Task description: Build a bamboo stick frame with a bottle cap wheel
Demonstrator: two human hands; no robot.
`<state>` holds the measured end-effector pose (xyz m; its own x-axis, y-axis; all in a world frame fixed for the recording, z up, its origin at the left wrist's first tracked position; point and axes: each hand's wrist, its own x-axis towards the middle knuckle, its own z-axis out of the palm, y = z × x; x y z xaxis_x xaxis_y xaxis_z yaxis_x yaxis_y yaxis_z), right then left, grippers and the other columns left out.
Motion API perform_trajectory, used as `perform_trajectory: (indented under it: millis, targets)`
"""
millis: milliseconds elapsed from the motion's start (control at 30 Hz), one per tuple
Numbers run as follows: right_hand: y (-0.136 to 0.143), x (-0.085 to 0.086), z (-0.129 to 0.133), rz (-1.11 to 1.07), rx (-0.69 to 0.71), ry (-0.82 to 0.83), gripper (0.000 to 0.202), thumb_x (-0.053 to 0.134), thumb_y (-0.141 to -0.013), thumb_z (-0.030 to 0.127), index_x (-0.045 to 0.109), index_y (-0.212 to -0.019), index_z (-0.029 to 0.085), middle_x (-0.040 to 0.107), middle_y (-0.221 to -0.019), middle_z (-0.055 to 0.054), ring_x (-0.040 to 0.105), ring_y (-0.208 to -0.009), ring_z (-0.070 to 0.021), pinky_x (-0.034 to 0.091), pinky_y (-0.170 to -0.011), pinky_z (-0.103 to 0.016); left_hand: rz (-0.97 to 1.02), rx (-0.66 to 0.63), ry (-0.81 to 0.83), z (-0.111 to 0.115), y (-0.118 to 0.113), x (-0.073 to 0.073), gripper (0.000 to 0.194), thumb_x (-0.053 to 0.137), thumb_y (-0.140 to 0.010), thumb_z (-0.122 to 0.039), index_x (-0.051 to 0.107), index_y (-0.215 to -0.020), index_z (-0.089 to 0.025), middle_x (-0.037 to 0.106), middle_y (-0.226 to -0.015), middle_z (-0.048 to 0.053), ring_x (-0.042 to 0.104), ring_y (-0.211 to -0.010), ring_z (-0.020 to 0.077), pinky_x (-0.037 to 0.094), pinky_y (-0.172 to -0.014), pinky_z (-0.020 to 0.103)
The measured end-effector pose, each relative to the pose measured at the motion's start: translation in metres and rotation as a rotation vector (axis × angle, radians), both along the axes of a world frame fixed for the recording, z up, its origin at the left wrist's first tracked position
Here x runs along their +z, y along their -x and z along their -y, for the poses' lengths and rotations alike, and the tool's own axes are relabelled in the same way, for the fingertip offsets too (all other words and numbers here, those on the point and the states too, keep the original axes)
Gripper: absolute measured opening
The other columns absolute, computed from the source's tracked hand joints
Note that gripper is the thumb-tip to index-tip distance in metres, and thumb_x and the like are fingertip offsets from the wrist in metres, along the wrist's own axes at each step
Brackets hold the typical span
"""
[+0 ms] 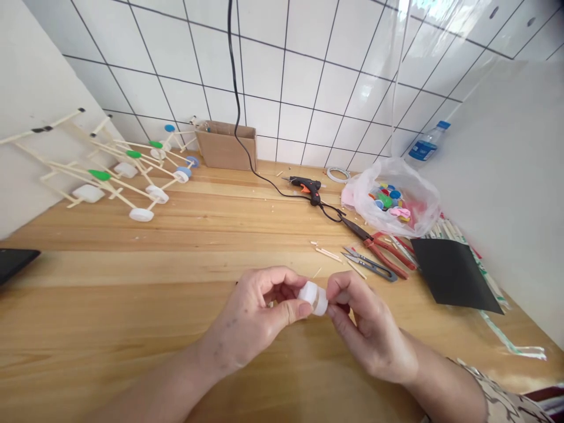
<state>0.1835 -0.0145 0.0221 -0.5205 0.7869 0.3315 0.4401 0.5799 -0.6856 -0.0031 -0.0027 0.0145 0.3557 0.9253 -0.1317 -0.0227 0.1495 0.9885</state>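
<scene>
Two small white round caps (313, 297) are held close together above the wooden table, with a thin gap between them. My left hand (264, 311) grips the left cap between thumb and fingers. My right hand (368, 323) is closed in a pinch at the right side of the caps, its thumb and index fingertip touching or nearly touching them. Whether a small part sits between the right fingertips is hidden. Beyond my hands lie thin wooden sticks (328, 254) and grey thread snips (372, 264).
Stick frames with white wheels (141, 215) stand at the left, near a cardboard box (228, 147). Behind my hands lie a glue gun (306, 185) with its cable, red-handled pliers (388, 251), a bag of coloured caps (423, 191) and a black sheet (456, 273). A phone (16, 262) rests at far left.
</scene>
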Motion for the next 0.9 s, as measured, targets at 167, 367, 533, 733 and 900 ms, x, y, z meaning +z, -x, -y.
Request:
perform_trajectory:
  millis: [167,367,533,733,900]
  targets:
    - [0.0,-0.001,0.0,0.001,-0.011,-0.021,0.023,0.041,-0.081,0.001,0.039,-0.091,0.022,0.046,-0.069,0.004,0.042,-0.057,-0.0105,0.036,-0.054,-0.021,-0.006,-0.01,-0.012,0.001,-0.001,0.0,0.016,0.067,-0.068,-0.026,0.066,-0.079,-0.014,0.065,-0.07,0.003,0.056,-0.066,0.0139,0.045,-0.061,0.025]
    - [-0.003,-0.006,0.001,-0.08,0.018,0.159,0.022,0.039,-0.084,0.003,0.037,-0.089,0.024,0.044,-0.069,0.005,0.039,-0.058,-0.0102,0.034,-0.055,-0.02,-0.03,-0.019,-0.031,0.001,-0.001,-0.003,0.015,0.067,-0.071,-0.026,0.066,-0.079,-0.014,0.066,-0.073,0.002,0.056,-0.068,0.0139,0.044,-0.063,0.025]
    - [-0.002,-0.007,-0.002,-0.112,0.032,0.225,0.022,0.039,-0.084,0.003,0.037,-0.091,0.024,0.046,-0.07,0.005,0.041,-0.06,-0.0109,0.035,-0.056,-0.021,0.021,-0.032,-0.01,0.0,-0.001,-0.004,0.013,0.068,-0.073,-0.026,0.066,-0.08,-0.015,0.066,-0.073,0.001,0.057,-0.068,0.0127,0.045,-0.062,0.023]
    - [-0.009,0.002,-0.016,-0.023,0.001,0.252,0.02,0.043,-0.084,0.005,0.04,-0.092,0.022,0.051,-0.066,0.005,0.045,-0.059,-0.012,0.037,-0.056,-0.022,0.077,0.024,0.022,-0.007,-0.001,-0.008,0.019,0.065,-0.078,-0.029,0.066,-0.093,-0.016,0.068,-0.083,0.002,0.06,-0.078,0.0135,0.048,-0.071,0.022]
    - [-0.019,-0.008,-0.033,0.177,-0.182,0.113,0.018,0.048,-0.082,0.006,0.043,-0.091,0.02,0.062,-0.076,0.0,0.055,-0.067,-0.0135,0.041,-0.066,-0.024,0.033,0.224,0.016,-0.014,0.002,-0.012,0.023,0.066,-0.077,-0.036,0.066,-0.091,-0.017,0.065,-0.081,0.0,0.058,-0.069,0.0109,0.048,-0.063,0.02]
